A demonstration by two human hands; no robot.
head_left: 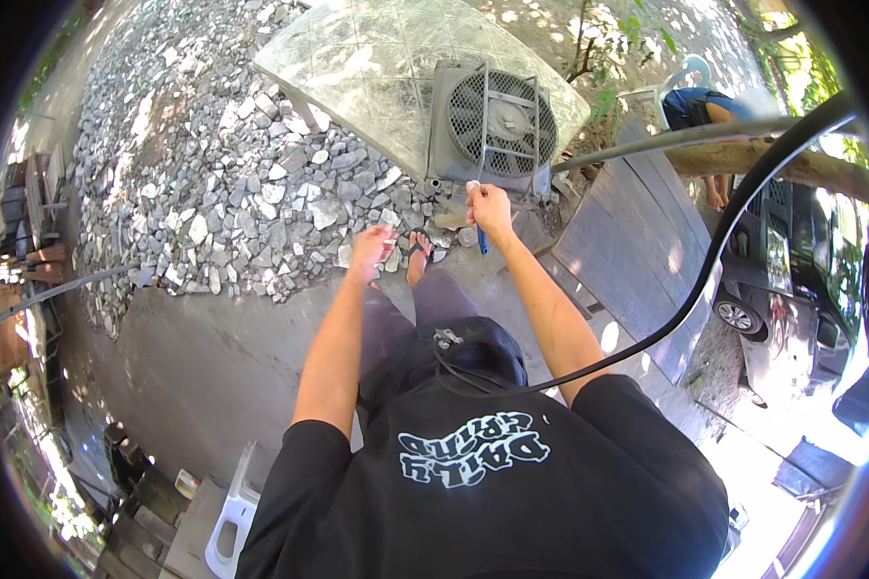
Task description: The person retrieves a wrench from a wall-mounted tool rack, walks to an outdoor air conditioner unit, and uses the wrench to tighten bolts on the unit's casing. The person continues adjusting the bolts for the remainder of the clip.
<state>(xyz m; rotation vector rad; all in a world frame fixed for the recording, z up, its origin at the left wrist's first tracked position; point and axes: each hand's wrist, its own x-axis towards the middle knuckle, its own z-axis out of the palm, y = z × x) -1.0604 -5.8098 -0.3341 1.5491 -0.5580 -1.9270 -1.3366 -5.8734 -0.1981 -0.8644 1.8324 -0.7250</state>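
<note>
Outdoors: caged fan [505, 122] on tiled table [377, 53], gravel [261, 188] alongside.

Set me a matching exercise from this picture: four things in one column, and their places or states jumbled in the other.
Things:
1. Right hand
2. Fan
3. Broken stones
4. Car

Places or states:
A. Spread over the ground, left of the tiled table
B. Parked at the far right, a wheel showing
C. Round, seen behind metal bars
D. Fingers closed around a blue-handled tool

Pairs: 1-D, 2-C, 3-A, 4-B.
</note>
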